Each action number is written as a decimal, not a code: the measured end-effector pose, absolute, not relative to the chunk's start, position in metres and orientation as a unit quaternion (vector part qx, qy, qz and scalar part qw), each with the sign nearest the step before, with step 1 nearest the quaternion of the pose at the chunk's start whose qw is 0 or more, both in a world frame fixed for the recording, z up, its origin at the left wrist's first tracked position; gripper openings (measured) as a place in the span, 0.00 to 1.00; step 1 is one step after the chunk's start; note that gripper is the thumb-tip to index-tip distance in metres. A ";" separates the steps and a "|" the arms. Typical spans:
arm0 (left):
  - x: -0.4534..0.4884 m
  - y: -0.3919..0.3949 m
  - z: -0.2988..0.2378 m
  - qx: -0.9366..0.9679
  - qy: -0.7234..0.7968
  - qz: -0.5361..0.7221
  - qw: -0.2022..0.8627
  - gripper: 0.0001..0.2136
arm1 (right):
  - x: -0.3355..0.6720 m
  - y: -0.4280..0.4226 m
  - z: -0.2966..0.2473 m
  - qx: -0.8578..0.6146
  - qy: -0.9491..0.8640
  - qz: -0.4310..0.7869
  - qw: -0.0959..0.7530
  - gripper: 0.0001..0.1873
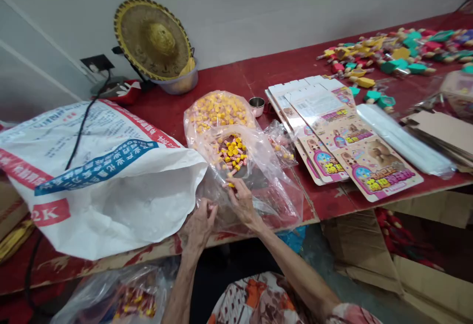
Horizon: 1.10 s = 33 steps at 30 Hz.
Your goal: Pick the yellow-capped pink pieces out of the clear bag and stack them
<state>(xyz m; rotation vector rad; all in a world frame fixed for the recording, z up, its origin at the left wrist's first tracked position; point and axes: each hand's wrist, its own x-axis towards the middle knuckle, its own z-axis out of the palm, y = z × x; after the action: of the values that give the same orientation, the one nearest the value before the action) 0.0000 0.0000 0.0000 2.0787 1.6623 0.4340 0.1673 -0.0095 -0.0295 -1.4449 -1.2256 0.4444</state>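
A clear plastic bag (258,176) lies open at the near edge of the red table (236,80), with small yellow and pink pieces (232,154) spilled inside it. My right hand (242,201) reaches into the bag's mouth, fingers pinched on a yellow piece. My left hand (199,225) grips the bag's near edge beside it, fingers closed on the plastic. Behind sits a second clear bag (218,110) full of yellow and pink pieces.
A big white woven sack (99,176) lies to the left, with a black cable over it. Printed flat cartons (343,139) fan out on the right, with colourful wooden toys (388,53) behind. A straw hat (151,38) leans on the wall above a bowl. A small metal cup (256,105) stands nearby.
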 end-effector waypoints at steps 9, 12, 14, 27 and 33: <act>-0.003 -0.013 -0.016 0.724 0.591 0.310 0.170 0.07 | 0.139 -0.021 -0.057 -0.609 -0.583 0.202 0.499 0.14; 0.003 -0.013 -0.016 0.750 0.561 0.304 0.173 0.05 | 0.140 -0.019 -0.058 -0.614 -0.579 0.202 0.496 0.13; 0.006 -0.012 -0.012 0.748 0.556 0.320 0.172 0.05 | 0.141 -0.018 -0.057 -0.612 -0.576 0.208 0.500 0.12; 0.016 -0.006 -0.027 0.702 0.565 0.401 0.165 0.08 | 0.142 -0.026 -0.051 -0.618 -0.531 0.273 0.511 0.22; 0.018 -0.017 -0.037 0.710 0.567 0.399 0.121 0.11 | 0.143 -0.026 -0.048 -0.619 -0.533 0.264 0.513 0.24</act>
<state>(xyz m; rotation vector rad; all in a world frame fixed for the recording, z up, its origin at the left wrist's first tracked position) 0.0176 -0.0172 -0.0370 2.0748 1.6569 1.1660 0.1426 -0.0261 -0.0477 -1.4894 -1.2808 0.6348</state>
